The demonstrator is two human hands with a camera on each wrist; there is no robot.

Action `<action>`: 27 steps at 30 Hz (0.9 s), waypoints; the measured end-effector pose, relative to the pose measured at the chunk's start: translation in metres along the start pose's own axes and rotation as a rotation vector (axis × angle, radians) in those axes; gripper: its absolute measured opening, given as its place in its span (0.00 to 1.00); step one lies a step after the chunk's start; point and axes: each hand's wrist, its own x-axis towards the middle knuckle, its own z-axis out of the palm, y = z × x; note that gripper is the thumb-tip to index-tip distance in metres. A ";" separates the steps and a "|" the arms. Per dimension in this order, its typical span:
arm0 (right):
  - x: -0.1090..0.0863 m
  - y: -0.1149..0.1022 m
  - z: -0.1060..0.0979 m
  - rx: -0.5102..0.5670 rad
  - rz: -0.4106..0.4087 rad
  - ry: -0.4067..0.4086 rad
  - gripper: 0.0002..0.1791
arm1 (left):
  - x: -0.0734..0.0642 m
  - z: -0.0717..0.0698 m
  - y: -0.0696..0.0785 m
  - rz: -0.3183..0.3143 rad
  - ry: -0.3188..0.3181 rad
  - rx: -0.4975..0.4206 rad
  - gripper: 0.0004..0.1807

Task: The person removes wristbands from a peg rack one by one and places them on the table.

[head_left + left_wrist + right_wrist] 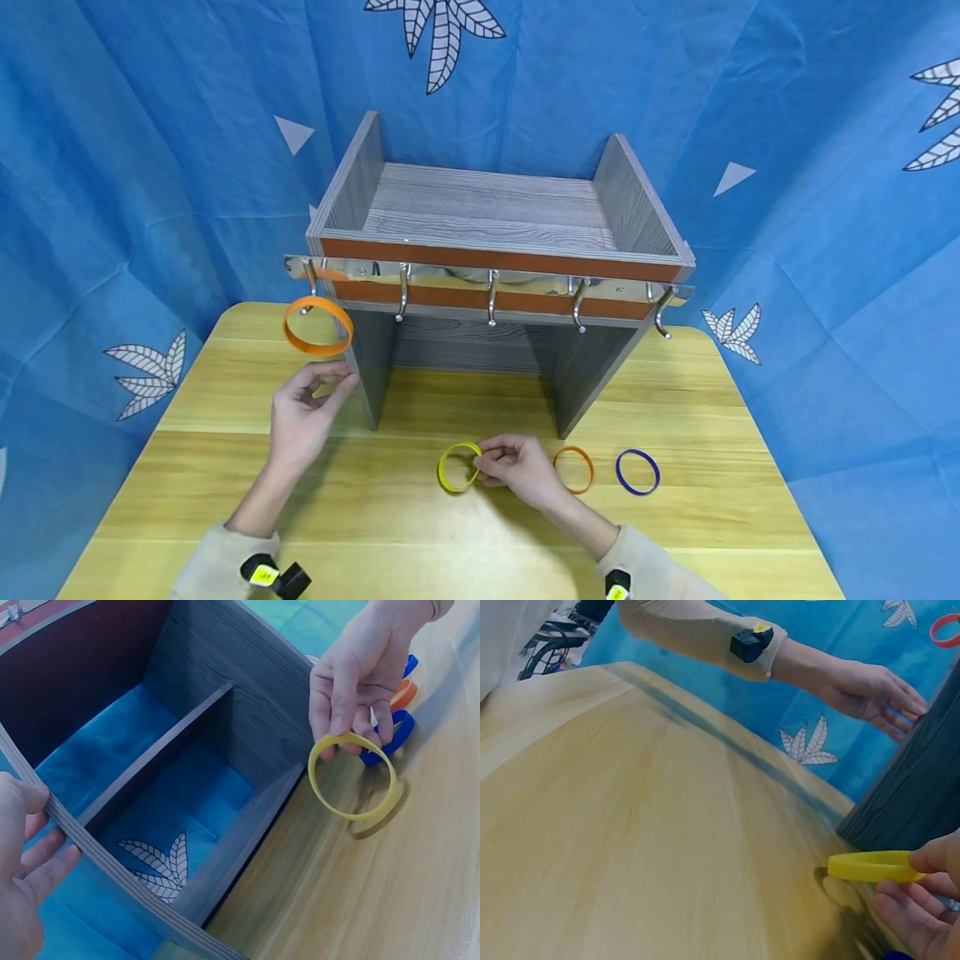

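My right hand (517, 468) pinches a yellow silicone wristband (442, 473) between thumb and fingers, low over the table in front of the shelf. In the left wrist view the yellow wristband (318, 793) hangs as a ring below the fingertips, and the right wrist view shows the yellow wristband (870, 867) nearly edge-on. My left hand (306, 417) touches the front edge of the grey wooden shelf's left panel (369, 367) with loosely bent fingers. Just above that hand, an orange wristband (318, 349) hangs on the leftmost metal hook (310, 275).
A metal hook rail (450, 279) runs across the shelf front, its other hooks bare. On the table (420, 550), right of my right hand, lie an orange wristband (591, 473) and a blue wristband (657, 477). Blue cloth (225, 125) surrounds the back and sides.
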 end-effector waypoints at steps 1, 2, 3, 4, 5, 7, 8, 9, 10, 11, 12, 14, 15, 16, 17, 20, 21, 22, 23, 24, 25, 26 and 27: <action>0.000 0.001 0.001 0.002 0.008 -0.001 0.17 | 0.000 0.000 0.000 -0.002 -0.001 0.003 0.08; 0.000 0.001 0.001 0.001 0.016 -0.002 0.17 | 0.000 0.000 0.000 -0.002 -0.001 0.005 0.08; 0.000 0.002 0.001 -0.001 0.022 -0.003 0.17 | 0.000 0.000 -0.001 -0.002 -0.002 0.007 0.08; 0.000 0.002 0.001 -0.006 0.027 -0.002 0.17 | 0.000 -0.001 -0.001 -0.003 -0.002 0.007 0.08; 0.000 0.003 0.002 -0.011 0.030 -0.001 0.17 | 0.000 -0.001 -0.001 -0.003 -0.003 0.006 0.08; 0.000 0.003 0.001 -0.018 0.036 0.003 0.17 | 0.000 0.000 -0.001 -0.003 -0.004 0.008 0.08; 0.000 0.004 0.001 -0.021 0.039 0.005 0.17 | 0.000 0.000 -0.001 -0.003 -0.004 0.008 0.08; 0.000 0.005 0.000 -0.020 0.043 0.006 0.17 | 0.000 0.000 -0.001 -0.003 -0.004 0.009 0.08; 0.000 0.005 0.000 -0.020 0.047 0.006 0.17 | 0.000 -0.001 -0.001 -0.003 -0.005 0.010 0.08; 0.000 0.005 0.000 -0.019 0.051 0.005 0.17 | 0.000 -0.001 -0.001 -0.003 -0.005 0.009 0.08; 0.000 0.006 -0.001 -0.018 0.054 0.004 0.17 | 0.000 -0.001 -0.001 -0.001 -0.006 0.008 0.08; 0.000 0.007 -0.002 -0.017 0.062 0.002 0.17 | 0.001 -0.001 -0.001 0.000 -0.006 0.005 0.08; 0.000 0.007 -0.002 -0.018 0.065 0.001 0.17 | 0.001 -0.001 -0.001 0.001 -0.006 0.005 0.08; 0.000 0.007 -0.002 -0.021 0.068 0.001 0.18 | 0.001 -0.001 -0.001 0.002 -0.006 0.002 0.08; 0.000 0.007 -0.002 -0.022 0.070 0.001 0.18 | 0.001 0.000 -0.001 0.002 -0.006 0.002 0.08; 0.000 0.007 -0.003 -0.028 0.077 0.000 0.18 | 0.001 0.000 0.000 0.005 -0.007 0.005 0.07; -0.001 0.007 -0.003 -0.029 0.079 -0.001 0.18 | 0.001 0.000 0.000 0.006 -0.009 0.006 0.07; -0.001 0.006 -0.003 -0.031 0.081 -0.002 0.18 | 0.001 0.000 0.000 0.007 -0.010 0.005 0.07; -0.001 0.006 -0.003 -0.032 0.082 -0.004 0.18 | 0.001 0.000 0.000 0.008 -0.010 0.006 0.07; -0.001 0.006 -0.003 -0.034 0.085 -0.006 0.18 | 0.001 0.000 0.000 0.009 -0.011 0.006 0.07; -0.001 0.006 -0.004 -0.036 0.087 -0.008 0.18 | 0.001 0.000 0.000 0.009 -0.012 0.005 0.07; -0.001 0.006 -0.004 -0.038 0.088 -0.010 0.18 | 0.001 -0.001 0.000 0.009 -0.012 0.005 0.07; -0.001 0.006 -0.004 -0.041 0.089 -0.012 0.18 | 0.001 -0.001 0.000 0.008 -0.012 0.005 0.07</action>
